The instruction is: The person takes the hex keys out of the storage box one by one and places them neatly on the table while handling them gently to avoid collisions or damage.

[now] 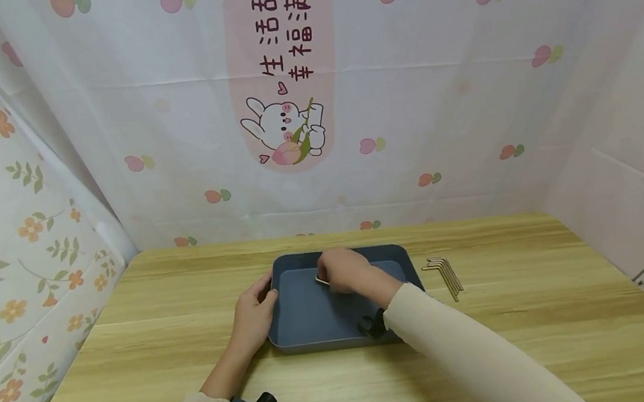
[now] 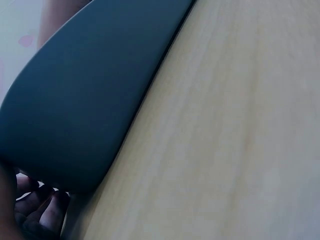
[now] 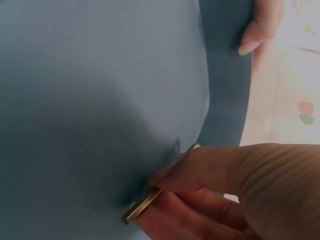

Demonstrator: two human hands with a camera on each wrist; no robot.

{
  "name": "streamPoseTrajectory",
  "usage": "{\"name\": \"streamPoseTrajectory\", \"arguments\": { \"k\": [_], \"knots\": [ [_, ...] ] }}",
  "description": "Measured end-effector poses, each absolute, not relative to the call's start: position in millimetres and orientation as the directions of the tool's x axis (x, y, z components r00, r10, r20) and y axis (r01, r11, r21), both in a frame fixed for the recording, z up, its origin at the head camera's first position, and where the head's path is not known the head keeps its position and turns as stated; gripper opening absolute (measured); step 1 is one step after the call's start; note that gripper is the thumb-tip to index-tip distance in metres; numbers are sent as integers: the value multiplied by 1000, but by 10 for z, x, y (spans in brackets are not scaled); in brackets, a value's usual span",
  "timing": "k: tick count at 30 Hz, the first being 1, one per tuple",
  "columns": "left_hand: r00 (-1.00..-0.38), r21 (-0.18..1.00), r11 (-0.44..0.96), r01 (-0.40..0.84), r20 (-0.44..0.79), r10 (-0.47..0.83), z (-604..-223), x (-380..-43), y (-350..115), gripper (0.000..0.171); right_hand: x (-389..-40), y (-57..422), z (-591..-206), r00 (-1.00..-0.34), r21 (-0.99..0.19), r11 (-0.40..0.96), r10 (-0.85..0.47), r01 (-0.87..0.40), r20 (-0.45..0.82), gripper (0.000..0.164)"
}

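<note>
A blue-grey rectangular tray (image 1: 317, 323) lies on the wooden table. My left hand (image 1: 253, 316) grips its left wall, thumb over the rim and fingers along the outside. In the left wrist view, those curled fingers (image 2: 52, 210) show at the tray's corner. My right hand (image 1: 350, 271) reaches over the tray, close above its floor toward the back. Between thumb and fingers it pinches a brass-coloured hex key (image 3: 142, 206); one end sticks out past the fingertips, and the rest is largely covered by the hand.
Several more L-shaped hex keys (image 1: 446, 274) lie side by side just right of the tray. The wooden table (image 1: 169, 315) ends at the back against a hanging printed cloth (image 1: 439, 84). Another patterned cloth (image 1: 17, 213) hangs along the left side.
</note>
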State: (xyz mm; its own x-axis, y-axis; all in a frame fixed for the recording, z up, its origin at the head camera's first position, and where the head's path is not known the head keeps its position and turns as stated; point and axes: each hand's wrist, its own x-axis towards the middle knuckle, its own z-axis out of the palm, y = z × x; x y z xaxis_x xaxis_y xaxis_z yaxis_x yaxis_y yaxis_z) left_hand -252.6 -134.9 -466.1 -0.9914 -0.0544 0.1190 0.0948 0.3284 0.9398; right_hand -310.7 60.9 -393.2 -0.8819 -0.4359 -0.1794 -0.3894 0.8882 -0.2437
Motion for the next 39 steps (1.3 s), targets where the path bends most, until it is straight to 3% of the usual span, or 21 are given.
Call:
{"name": "streamPoseTrajectory", "arguments": {
  "k": [9, 18, 23, 32, 39],
  "knots": [
    [-991, 944, 316, 99, 123, -56, -4674, -2530, -1350, 48, -3033, 849, -3745, -870, -365, 829, -485, -423, -92, 26],
    [-993, 945, 317, 78, 102, -57, -4669, -2524, -1357, 49, -2874, 1144, -3701, -870, -448, 762, -487, -468, 81, 18],
    [-993, 942, 327, 77, 103, -64, -4670, -2534, -1346, 48, -2798, 1312, -3695, -890, -479, 756, -431, -445, 148, 19],
    [-993, 941, 332, 71, 97, -62, -4669, -2533, -1337, 48, -2679, 1653, -3631, -960, -628, 730, -253, -270, 118, 22],
    [-994, 937, 343, 65, 93, -65, -4670, -2518, -1352, 48, -2686, 1891, -3671, -967, -624, 738, -199, -256, 160, 31]
  ]
}}
